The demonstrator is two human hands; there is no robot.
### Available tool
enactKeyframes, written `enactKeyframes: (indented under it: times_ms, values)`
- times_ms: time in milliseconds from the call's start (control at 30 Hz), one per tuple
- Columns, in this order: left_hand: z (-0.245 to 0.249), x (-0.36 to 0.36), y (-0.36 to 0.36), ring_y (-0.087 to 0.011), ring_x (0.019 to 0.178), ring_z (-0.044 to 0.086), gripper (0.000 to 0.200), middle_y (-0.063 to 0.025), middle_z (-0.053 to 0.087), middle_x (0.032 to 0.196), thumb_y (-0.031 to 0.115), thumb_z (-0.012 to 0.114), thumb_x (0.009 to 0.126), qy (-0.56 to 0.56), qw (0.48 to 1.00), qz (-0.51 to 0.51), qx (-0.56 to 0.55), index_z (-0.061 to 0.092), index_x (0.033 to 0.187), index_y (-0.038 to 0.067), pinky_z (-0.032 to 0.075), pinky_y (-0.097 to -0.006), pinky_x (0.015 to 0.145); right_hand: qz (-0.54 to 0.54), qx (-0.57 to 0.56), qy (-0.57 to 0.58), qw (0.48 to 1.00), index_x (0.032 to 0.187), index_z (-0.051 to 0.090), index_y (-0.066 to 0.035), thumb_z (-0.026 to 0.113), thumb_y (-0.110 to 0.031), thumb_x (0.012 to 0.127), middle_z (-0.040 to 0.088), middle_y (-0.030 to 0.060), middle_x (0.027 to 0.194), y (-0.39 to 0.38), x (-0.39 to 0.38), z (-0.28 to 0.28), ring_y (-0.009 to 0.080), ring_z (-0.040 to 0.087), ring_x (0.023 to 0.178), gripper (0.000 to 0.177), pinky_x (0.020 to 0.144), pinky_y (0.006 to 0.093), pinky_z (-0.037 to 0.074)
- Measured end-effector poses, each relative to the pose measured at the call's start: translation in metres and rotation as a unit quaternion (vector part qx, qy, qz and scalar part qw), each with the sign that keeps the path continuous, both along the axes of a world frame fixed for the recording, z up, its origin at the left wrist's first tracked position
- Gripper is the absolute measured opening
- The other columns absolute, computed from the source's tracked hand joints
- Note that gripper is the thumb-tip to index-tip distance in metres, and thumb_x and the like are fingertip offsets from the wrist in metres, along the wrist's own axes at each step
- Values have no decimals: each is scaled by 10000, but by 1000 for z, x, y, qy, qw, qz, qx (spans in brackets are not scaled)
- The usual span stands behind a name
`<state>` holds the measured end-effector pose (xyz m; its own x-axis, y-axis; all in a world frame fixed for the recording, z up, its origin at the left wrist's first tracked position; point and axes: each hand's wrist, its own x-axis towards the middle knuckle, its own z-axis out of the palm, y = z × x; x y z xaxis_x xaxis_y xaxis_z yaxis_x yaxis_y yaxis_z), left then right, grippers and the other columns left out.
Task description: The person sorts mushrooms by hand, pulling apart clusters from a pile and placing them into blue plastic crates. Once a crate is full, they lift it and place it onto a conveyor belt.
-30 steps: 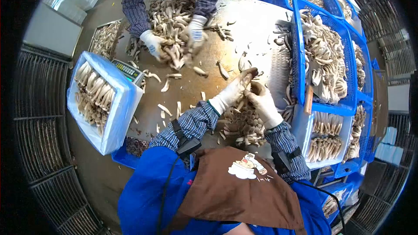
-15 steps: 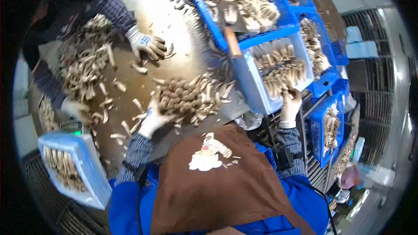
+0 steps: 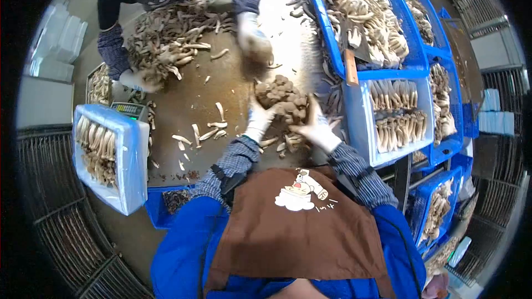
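A heap of brown-capped mushrooms point(image 3: 282, 97) lies on the worktable in front of me, stems showing at its near side. My left hand point(image 3: 260, 120), in a white glove, cups the heap's left side with fingers curved against the caps. On the opposite side my right hand point(image 3: 318, 127), also gloved, presses in with its thumb toward me, so the mushrooms are gripped between both hands. Loose stems point(image 3: 210, 132) are scattered to the left. Some fingertips are hidden behind the caps.
Across the metal table point(image 3: 227, 91), a co-worker's gloved hands point(image 3: 255, 44) work by a mushroom pile point(image 3: 172, 39). A cleaver's wooden handle point(image 3: 351, 67) juts from a blue crate point(image 3: 413, 71). Lined boxes of mushrooms stand right point(image 3: 372, 133) and left point(image 3: 128, 166), beside a scale point(image 3: 128, 109).
My right hand has left the white box on the right and come to the mushroom heap. My left hand stays at the heap. The view has turned, and the co-worker's hands have moved.
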<state>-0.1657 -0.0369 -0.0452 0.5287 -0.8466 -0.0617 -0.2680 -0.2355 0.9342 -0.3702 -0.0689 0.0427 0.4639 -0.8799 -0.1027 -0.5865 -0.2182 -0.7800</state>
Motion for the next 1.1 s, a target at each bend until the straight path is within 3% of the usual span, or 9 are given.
enactKeyframes:
  times_ms: [67, 267, 400, 433, 600, 767, 867, 967, 1100]
  values:
    - [21, -14, -10, -336, 1209, 571, 1241, -246, 535, 1356, 207, 934, 596, 124, 989, 25, -82, 157, 1553, 63, 475, -405, 1034, -3, -57, -42, 997, 1491, 259, 47, 882, -335, 621, 356, 291, 1473, -13, 34, -18, 427, 415, 1337, 1135, 1140, 442, 339]
    - [30, 10, -27, -346, 1244, 550, 1205, -264, 526, 1368, 185, 913, 631, 115, 990, 45, 73, 150, 1550, 30, 459, -421, 1048, 21, -116, -45, 992, 1302, 493, -46, 866, -267, 627, 478, 246, 1301, -21, 67, -7, 410, 501, 1208, 802, 1023, 484, 435]
    - [25, 43, -42, -271, 1275, 496, 804, -193, 491, 1435, 230, 754, 873, 248, 949, 186, -64, 306, 1472, -62, 374, -368, 1103, 2, -195, -78, 978, 1215, 526, -25, 839, -229, 660, 531, 213, 1240, -24, 67, -24, 374, 526, 1191, 669, 1013, 460, 450]
    - [22, 56, -39, -248, 1222, 521, 732, -171, 530, 1391, 232, 746, 881, 301, 939, 157, -54, 367, 1435, -59, 396, -354, 1067, -19, -117, -212, 970, 1236, 507, -17, 813, -237, 709, 541, 193, 1245, -31, 70, -25, 323, 529, 1200, 648, 1027, 421, 451]
    - [32, 77, -17, -176, 1051, 592, 542, -92, 645, 1182, 231, 736, 882, 397, 896, 132, -152, 524, 1317, -13, 470, -324, 914, -240, 88, -139, 957, 1462, 308, 48, 709, -443, 865, 397, 278, 1440, -88, 76, 9, 361, 415, 1334, 870, 1118, 446, 354]
    - [89, 75, 2, -132, 963, 648, 306, -24, 674, 1092, 241, 659, 953, 535, 827, 66, -156, 611, 1197, 61, 527, -291, 875, -19, -263, -154, 952, 1402, 434, -2, 676, -213, 909, 480, 215, 1356, -70, 103, 24, 343, 472, 1254, 588, 1084, 449, 378]
    - [85, 68, 5, -138, 1015, 646, 417, -32, 657, 1139, 238, 687, 936, 612, 773, 52, -157, 549, 1286, 59, 547, -294, 865, 141, -211, -116, 960, 1333, 511, 2, 774, -216, 806, 540, 216, 1281, -40, 124, 55, 358, 534, 1183, 628, 1028, 439, 422]
    - [108, 59, 11, -200, 1047, 638, 706, -73, 570, 1279, 29, 714, 871, 516, 841, 73, -145, 310, 1443, 120, 574, -337, 861, 148, -130, -156, 968, 1335, 494, -3, 809, -249, 759, 562, 230, 1228, -56, 132, 54, 359, 541, 1179, 701, 1008, 428, 446]
    - [113, 44, 15, -217, 1088, 626, 625, -74, 601, 1237, 20, 692, 871, 468, 862, 135, -137, 375, 1401, 119, 543, -388, 935, 160, -35, -96, 982, 1220, 543, 7, 813, -270, 764, 596, 211, 1131, -54, 129, 60, 339, 608, 1053, 599, 919, 388, 488]
